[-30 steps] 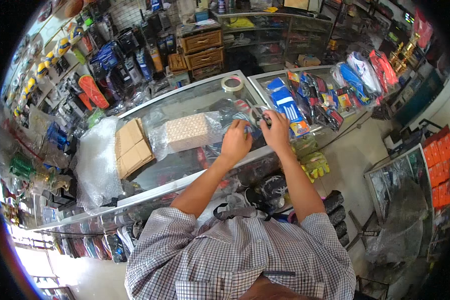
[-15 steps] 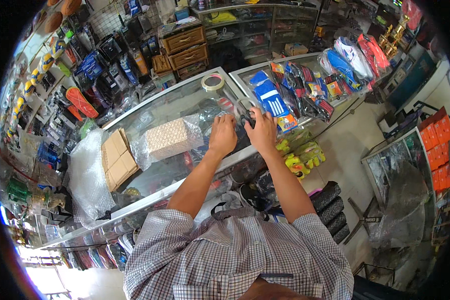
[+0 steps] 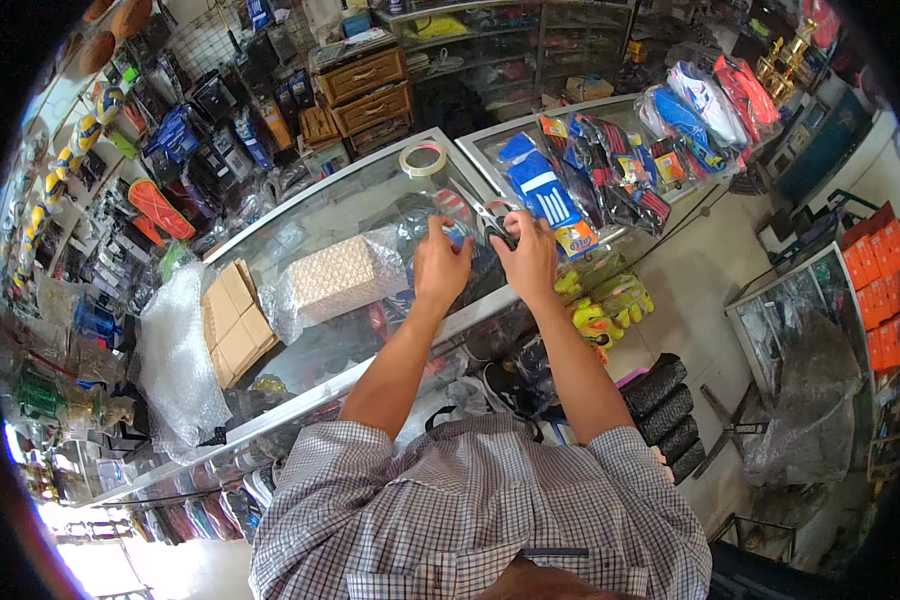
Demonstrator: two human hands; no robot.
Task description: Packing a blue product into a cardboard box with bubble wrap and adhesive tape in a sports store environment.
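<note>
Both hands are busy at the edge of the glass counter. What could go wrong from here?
1. The right hand grips scissors close to the left hand; a slip might nick a finger.
2. The tape roll sits near the glass counter corner; a nudge might roll it off.

Beige woven box (image 3: 338, 277) (brown cardboard (image 3: 232, 322) beside).
</note>
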